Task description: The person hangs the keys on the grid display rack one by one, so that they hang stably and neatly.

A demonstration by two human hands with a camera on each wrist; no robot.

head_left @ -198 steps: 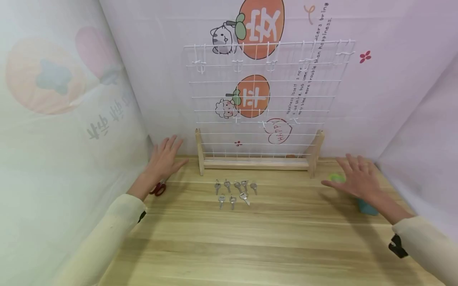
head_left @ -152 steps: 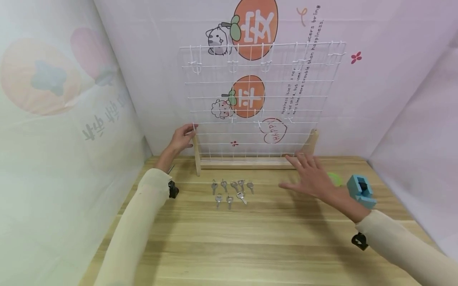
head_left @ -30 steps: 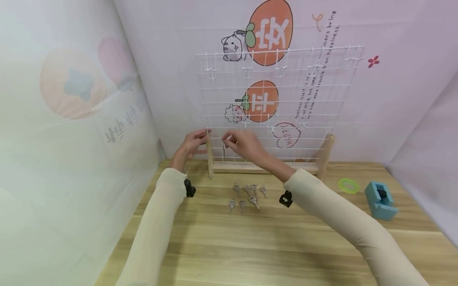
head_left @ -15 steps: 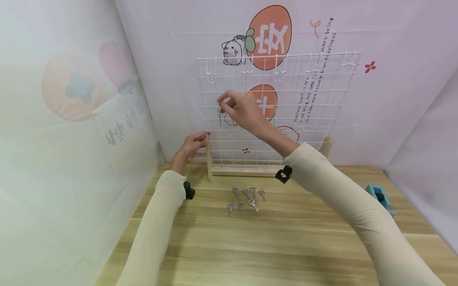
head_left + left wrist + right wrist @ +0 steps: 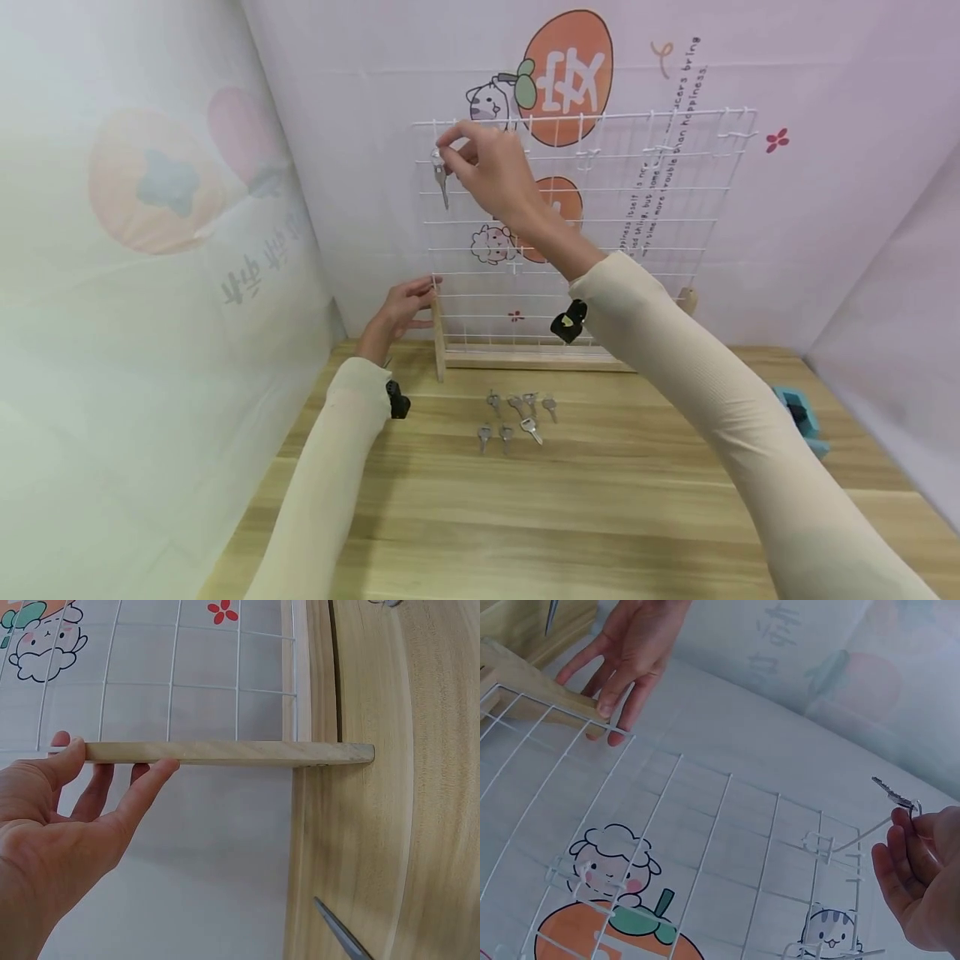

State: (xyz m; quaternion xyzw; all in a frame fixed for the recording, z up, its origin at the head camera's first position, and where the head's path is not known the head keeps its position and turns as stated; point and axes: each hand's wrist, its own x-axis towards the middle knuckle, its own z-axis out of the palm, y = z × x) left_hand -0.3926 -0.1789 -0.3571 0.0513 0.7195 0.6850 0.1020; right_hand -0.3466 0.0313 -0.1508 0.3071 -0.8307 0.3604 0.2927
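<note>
At the upper left of the head view, my right hand (image 5: 491, 171) pinches a silver key (image 5: 441, 179) by its ring; the key hangs downward. In the right wrist view the key (image 5: 892, 793) and its ring are close to the prong of a white wire hook (image 5: 821, 844); whether they touch is unclear. My left hand (image 5: 401, 308) holds the left wooden post (image 5: 438, 337) of the white grid rack (image 5: 570, 221). The left wrist view shows thumb and fingers around that post (image 5: 225, 752). Several more keys (image 5: 530, 429) lie on the table before the rack.
Other white hooks (image 5: 587, 157) hang along the rack's top. A teal tape dispenser (image 5: 801, 417) stands at right, partly behind the right sleeve. A pointed metal tip (image 5: 341, 930) lies left of the rack. Printed fabric walls (image 5: 172, 333) enclose the wooden table (image 5: 480, 517).
My left hand has moved onto the rack's post and stays there. My right hand has taken one key from the table and lifted it up to the rack's top left hook.
</note>
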